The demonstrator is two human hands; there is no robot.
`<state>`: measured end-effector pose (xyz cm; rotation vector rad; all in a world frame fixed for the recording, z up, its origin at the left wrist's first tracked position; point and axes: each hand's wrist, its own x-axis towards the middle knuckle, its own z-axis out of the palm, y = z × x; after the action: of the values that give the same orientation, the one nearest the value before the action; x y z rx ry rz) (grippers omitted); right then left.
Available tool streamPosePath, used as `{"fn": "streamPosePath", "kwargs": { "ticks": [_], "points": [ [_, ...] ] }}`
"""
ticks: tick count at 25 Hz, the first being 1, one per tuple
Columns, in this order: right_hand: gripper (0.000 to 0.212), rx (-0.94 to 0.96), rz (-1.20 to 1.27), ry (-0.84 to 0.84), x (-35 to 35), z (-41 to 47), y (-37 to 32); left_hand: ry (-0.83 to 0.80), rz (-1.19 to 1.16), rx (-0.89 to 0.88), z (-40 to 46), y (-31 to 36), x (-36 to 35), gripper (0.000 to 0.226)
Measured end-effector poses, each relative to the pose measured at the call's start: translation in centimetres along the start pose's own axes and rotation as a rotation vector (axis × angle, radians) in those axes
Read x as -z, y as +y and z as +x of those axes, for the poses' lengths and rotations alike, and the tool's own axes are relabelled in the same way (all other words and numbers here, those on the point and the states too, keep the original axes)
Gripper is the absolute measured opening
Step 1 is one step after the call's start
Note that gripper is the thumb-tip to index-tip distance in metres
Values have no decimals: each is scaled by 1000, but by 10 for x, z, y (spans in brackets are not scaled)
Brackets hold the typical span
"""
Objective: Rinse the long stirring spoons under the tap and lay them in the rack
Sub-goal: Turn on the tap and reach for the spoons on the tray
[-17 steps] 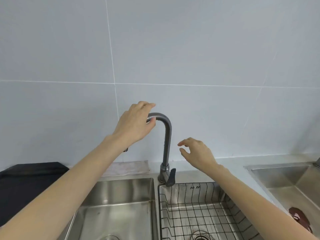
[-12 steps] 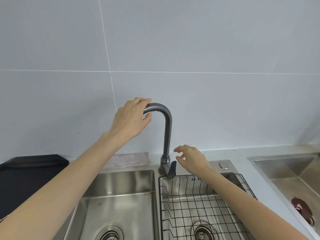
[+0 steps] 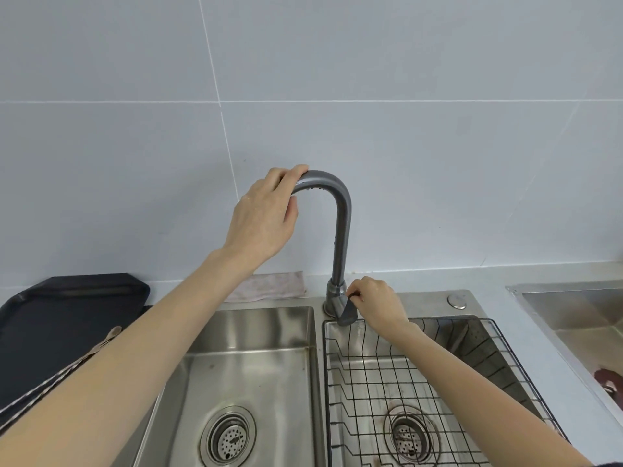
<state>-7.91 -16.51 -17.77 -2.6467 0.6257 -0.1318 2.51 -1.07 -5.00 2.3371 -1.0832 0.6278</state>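
Observation:
A grey gooseneck tap stands between two steel sink basins. My left hand is wrapped around the spout's end, which points left over the left basin. My right hand pinches the tap's lever handle at the base. A black wire rack sits in the right basin, nothing lying in it. Long spoon handles lie on a dark tray at the left, mostly hidden behind my left forearm. No water is running.
A folded cloth lies against the wall behind the left basin. A round button sits on the sink deck to the right. A second steel sink with a dark red object is at the far right.
The view has tilted down, showing both drains. My right hand came down from mid-air to the lever handle. My left hand closed further over the spout end.

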Motion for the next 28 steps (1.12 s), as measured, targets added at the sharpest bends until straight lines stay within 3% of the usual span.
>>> {"fn": "streamPosePath", "kwargs": {
  "ticks": [21,28],
  "points": [
    [24,-8,-104,-4,-5,-17,2,-96,-48,-39,-2,-3,7,50],
    [38,87,-181,28,-9,-26,-1,-239,-80,-54,-9,-9,19,58]
  ]
}}
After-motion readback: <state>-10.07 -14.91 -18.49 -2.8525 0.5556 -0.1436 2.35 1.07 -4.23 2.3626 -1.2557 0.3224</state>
